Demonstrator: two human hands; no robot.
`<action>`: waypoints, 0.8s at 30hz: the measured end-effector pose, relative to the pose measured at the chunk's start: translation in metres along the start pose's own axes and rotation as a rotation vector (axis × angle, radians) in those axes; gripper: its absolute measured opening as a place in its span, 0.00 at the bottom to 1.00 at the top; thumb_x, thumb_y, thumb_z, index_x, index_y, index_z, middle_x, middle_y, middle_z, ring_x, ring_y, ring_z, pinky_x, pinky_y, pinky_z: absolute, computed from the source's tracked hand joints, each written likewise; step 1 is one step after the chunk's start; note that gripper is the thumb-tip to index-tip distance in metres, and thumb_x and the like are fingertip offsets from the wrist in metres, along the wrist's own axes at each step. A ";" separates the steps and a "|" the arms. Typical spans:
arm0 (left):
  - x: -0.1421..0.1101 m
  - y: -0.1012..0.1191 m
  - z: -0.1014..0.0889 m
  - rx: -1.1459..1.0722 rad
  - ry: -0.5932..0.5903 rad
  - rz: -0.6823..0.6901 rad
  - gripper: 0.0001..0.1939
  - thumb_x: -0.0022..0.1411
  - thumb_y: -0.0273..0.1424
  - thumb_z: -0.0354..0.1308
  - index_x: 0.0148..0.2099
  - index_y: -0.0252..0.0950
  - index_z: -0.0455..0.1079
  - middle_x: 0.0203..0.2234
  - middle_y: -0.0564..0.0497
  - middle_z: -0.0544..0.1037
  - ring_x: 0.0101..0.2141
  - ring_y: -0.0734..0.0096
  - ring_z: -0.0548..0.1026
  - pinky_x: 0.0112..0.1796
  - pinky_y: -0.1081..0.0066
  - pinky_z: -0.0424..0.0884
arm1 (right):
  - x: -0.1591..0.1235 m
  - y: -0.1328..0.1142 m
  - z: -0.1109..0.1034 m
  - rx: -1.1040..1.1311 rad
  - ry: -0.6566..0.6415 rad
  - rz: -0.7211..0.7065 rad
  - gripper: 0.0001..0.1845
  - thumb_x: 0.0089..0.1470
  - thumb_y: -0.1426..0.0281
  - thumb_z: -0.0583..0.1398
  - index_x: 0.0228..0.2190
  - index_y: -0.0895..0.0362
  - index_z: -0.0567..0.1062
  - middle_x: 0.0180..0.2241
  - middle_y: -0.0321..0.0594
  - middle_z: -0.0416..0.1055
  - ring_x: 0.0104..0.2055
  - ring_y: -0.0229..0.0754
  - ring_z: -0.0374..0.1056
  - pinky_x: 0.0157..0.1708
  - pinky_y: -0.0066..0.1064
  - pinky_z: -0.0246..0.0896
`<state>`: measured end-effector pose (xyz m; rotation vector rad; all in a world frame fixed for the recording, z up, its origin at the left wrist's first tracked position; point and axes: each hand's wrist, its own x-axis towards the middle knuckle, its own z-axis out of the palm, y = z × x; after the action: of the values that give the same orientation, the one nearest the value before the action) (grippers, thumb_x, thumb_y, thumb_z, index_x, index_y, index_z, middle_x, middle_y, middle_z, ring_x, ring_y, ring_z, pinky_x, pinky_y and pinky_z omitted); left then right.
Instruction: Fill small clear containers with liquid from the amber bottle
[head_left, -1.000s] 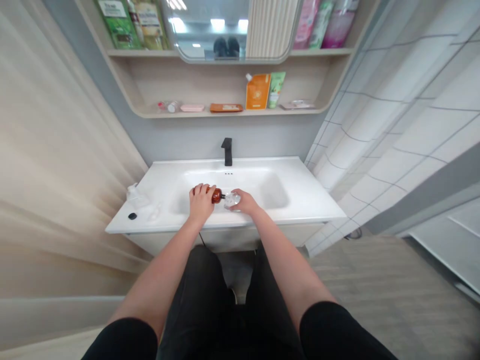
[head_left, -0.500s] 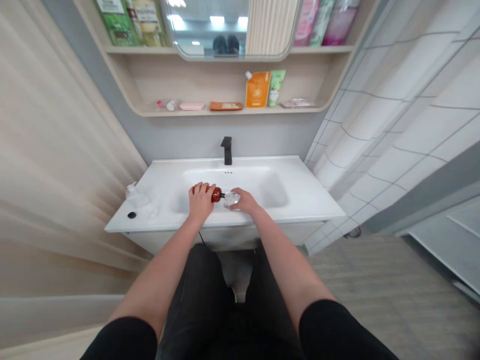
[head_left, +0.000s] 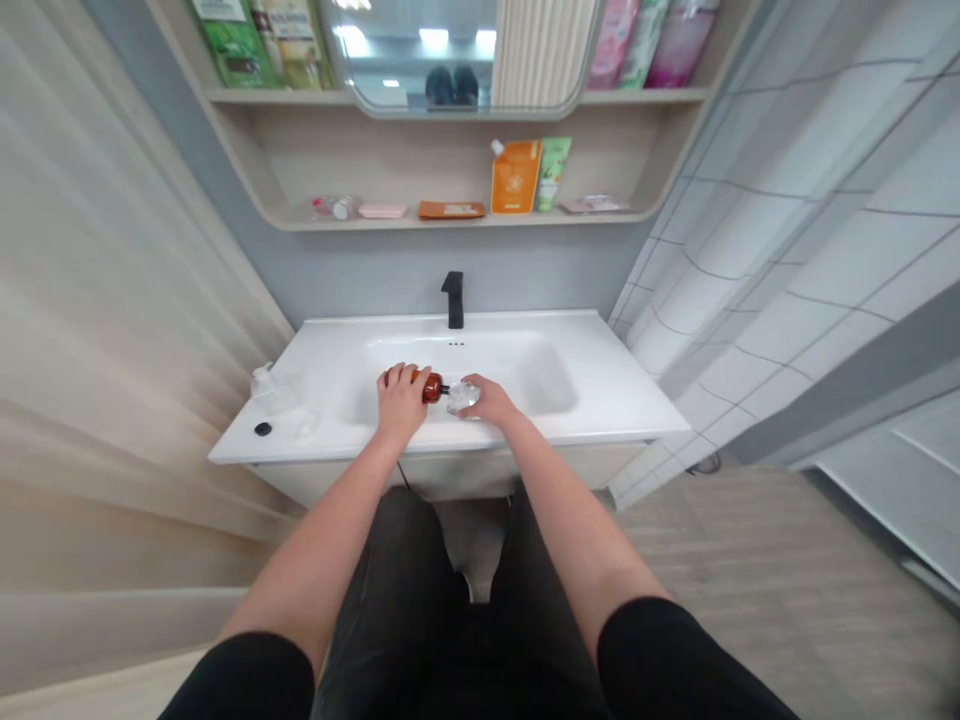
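Note:
My left hand (head_left: 401, 402) is closed around a glossy amber-brown bottle (head_left: 432, 387), which lies on its side above the white basin (head_left: 450, 345). The fingers cover most of the bottle. My right hand (head_left: 487, 402) rests over a clear faceted glass piece (head_left: 463, 397), gripping it at the bottle's narrow dark neck. The two hands are a short way apart, and the bottle and glass piece span the gap. Where the neck enters the glass is too small to make out.
A black faucet (head_left: 453, 300) rises behind the basin. On the counter's left are a clear plastic item (head_left: 271, 390) and a small black object (head_left: 262, 429). Above stands a wooden shelf (head_left: 465, 222) holding toiletries, under a mirror (head_left: 450, 50). Tiled wall lies right.
The hands, bottle and glass piece stay almost in place. The whole view has shifted very slightly.

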<state>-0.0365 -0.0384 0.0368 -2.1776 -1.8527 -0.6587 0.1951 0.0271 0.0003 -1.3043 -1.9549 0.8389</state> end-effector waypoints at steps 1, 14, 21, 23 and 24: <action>0.000 0.000 0.000 -0.004 -0.004 -0.001 0.31 0.69 0.28 0.54 0.72 0.45 0.71 0.67 0.38 0.74 0.70 0.40 0.63 0.68 0.42 0.56 | 0.000 0.000 0.000 0.002 0.000 0.001 0.40 0.35 0.68 0.80 0.52 0.49 0.79 0.48 0.37 0.82 0.51 0.52 0.77 0.56 0.42 0.71; 0.000 -0.001 0.001 -0.004 0.006 -0.002 0.29 0.70 0.28 0.53 0.71 0.43 0.72 0.67 0.38 0.75 0.70 0.41 0.63 0.67 0.43 0.56 | -0.001 -0.002 -0.001 -0.002 0.012 -0.004 0.39 0.34 0.67 0.80 0.51 0.49 0.79 0.48 0.37 0.82 0.50 0.52 0.77 0.56 0.43 0.71; 0.001 0.001 0.002 0.010 -0.017 -0.050 0.29 0.67 0.30 0.59 0.70 0.43 0.72 0.64 0.37 0.77 0.66 0.40 0.68 0.64 0.44 0.60 | -0.002 -0.001 -0.002 0.028 0.010 0.007 0.39 0.33 0.68 0.79 0.50 0.48 0.79 0.46 0.35 0.82 0.49 0.52 0.77 0.54 0.42 0.72; 0.001 0.001 0.002 0.010 -0.013 -0.056 0.30 0.65 0.31 0.62 0.69 0.43 0.72 0.63 0.37 0.78 0.63 0.40 0.71 0.63 0.44 0.60 | -0.002 0.000 -0.003 0.048 0.009 -0.005 0.39 0.34 0.67 0.79 0.50 0.48 0.78 0.46 0.34 0.81 0.49 0.51 0.77 0.55 0.42 0.72; 0.002 0.001 0.002 0.009 -0.011 -0.062 0.30 0.65 0.32 0.62 0.68 0.42 0.72 0.62 0.37 0.79 0.62 0.40 0.73 0.63 0.44 0.60 | -0.001 0.000 -0.003 0.059 0.009 -0.010 0.39 0.34 0.67 0.79 0.50 0.48 0.78 0.46 0.34 0.81 0.49 0.51 0.76 0.55 0.42 0.71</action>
<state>-0.0348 -0.0361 0.0356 -2.1299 -1.9313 -0.6502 0.1979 0.0262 0.0019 -1.2614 -1.9135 0.8782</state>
